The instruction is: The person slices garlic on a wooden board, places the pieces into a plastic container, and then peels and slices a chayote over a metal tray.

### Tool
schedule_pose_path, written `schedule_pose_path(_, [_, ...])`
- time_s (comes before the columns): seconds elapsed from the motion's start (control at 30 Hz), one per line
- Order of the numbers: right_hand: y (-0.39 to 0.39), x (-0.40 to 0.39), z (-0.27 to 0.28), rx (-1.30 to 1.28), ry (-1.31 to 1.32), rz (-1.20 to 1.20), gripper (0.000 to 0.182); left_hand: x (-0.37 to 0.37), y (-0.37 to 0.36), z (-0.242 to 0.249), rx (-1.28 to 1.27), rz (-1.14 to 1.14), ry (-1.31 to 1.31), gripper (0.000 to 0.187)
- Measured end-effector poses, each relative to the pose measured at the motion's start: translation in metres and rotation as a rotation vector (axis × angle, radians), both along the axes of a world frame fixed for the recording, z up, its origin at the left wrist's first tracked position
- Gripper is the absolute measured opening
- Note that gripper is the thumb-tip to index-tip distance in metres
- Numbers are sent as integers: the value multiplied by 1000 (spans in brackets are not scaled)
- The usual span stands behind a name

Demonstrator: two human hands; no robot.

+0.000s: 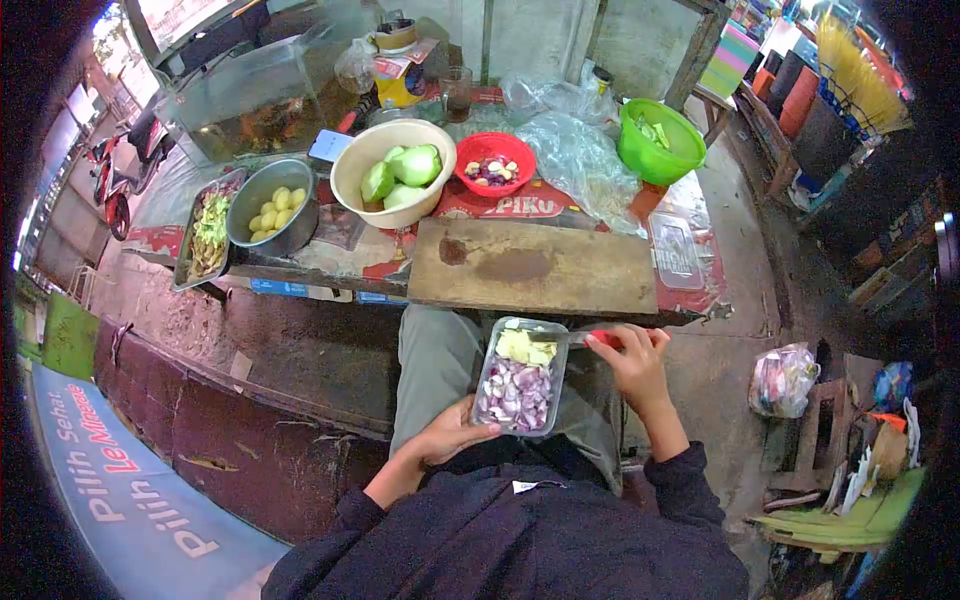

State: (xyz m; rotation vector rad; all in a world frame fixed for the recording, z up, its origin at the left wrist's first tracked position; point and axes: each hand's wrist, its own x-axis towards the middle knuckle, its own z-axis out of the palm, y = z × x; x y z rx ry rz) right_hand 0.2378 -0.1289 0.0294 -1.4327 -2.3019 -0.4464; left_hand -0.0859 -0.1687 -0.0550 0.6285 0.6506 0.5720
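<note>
My left hand [448,437] grips the lower left side of a clear plastic container [559,388] above my lap. Chopped purple shallots [513,396] fill most of it, and pale yellow sliced pieces [525,347] lie at its far end. In my right hand [640,372] is a knife [602,339], held by its red handle. Its blade points left, over the container's far right corner by the pale pieces. Just beyond the container, a worn wooden cutting board [590,275] lies along the table's near edge.
On the table stand a red bowl [528,152] with garlic and shallots, a cream bowl [343,172] of green chayotes, a grey pot [300,228] of peeled potatoes, a tray [184,270] of chopped vegetables and a green basket [665,165]. A clear lid [678,252] lies right of the board.
</note>
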Motion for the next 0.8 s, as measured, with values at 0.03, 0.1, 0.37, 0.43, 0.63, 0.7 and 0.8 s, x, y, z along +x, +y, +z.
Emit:
schedule_pose_path(0.03, [-2, 3, 1, 27, -18, -14, 38, -2, 1, 3, 2, 2, 1, 60])
schedule_pose_path(0.1, [-7, 9, 12, 56, -20, -35, 38, -5, 0, 16, 62, 16, 37, 61])
schedule_pose_path(0.37, [20, 34, 26, -85, 301, -132, 34, -6, 17, 52, 56, 68, 126, 59])
schedule_pose_path(0.43, [45, 34, 23, -222, 454, -134, 30, -3, 21, 53, 64, 96, 115, 59])
schedule_pose_path(0.63, [116, 30, 2, -301, 376, -152, 28, 5, 21, 58, 93, 94, 77, 63])
schedule_pose_path(0.7, [125, 38, 1, -203, 253, -143, 29, 3, 24, 68, 78, 111, 92, 62])
schedule_pose_path(0.8, [138, 70, -6, -200, 302, -402, 34, 0, 31, 65, 83, 161, 88, 60])
